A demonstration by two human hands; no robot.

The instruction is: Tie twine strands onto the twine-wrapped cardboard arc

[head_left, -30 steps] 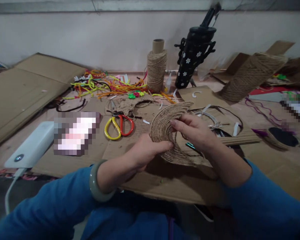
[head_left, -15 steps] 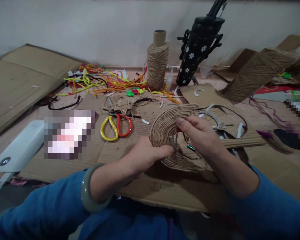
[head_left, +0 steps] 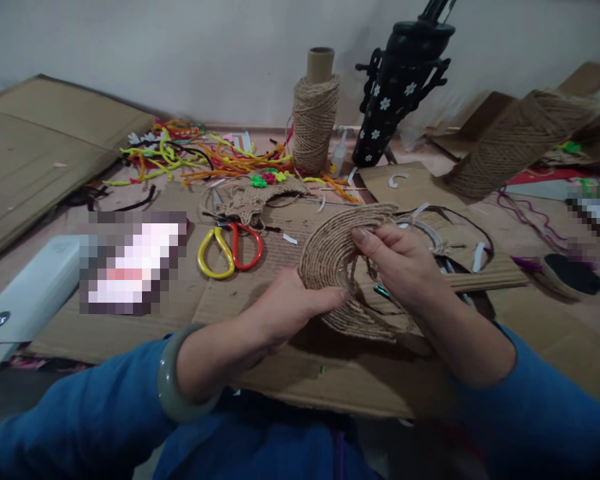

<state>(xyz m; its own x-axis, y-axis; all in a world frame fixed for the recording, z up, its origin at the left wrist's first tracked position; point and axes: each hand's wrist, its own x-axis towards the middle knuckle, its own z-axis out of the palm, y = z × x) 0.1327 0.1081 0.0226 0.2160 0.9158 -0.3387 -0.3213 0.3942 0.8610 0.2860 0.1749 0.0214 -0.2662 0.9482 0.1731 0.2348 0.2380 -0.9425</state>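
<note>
Near the middle of the head view, a coiled twine crescent (head_left: 325, 253) is standing tilted over the cardboard sheet (head_left: 230, 307), its open side facing 3 o'clock and a dark shadow falling beneath it. Whether its lower tip is touching the sheet, the view is not showing clearly.

Taking the crescent as the dial's centre, the left hand (head_left: 290, 310) is coming in from 8 o'clock and holding it firmly, the thumb lying across the front toward the inner curve and the other fingers hiding behind. A pale bangle (head_left: 167, 380) is circling that wrist. At 3 o'clock, the right hand (head_left: 400, 260) is pinching narrowly at the inner edge, thumb and fingers drawing close together, with the exact contact partly hiding from sight.

At 9 o'clock, scissors (head_left: 235, 248) with one yellow and one red handle are lying near the left hand; farther out that way, a pixelated phone (head_left: 135, 267) and a white power bank (head_left: 35, 287) are resting. Toward 10 o'clock, a knotted twine piece (head_left: 255, 200) is lying before a tangle of bright cords (head_left: 240, 160). Just short of 12, a twine spool (head_left: 315, 127) is standing upright; near 1, a black flowered vase (head_left: 393, 93) is showing; at 2, a larger twine roll (head_left: 520, 147) is leaning.
</note>
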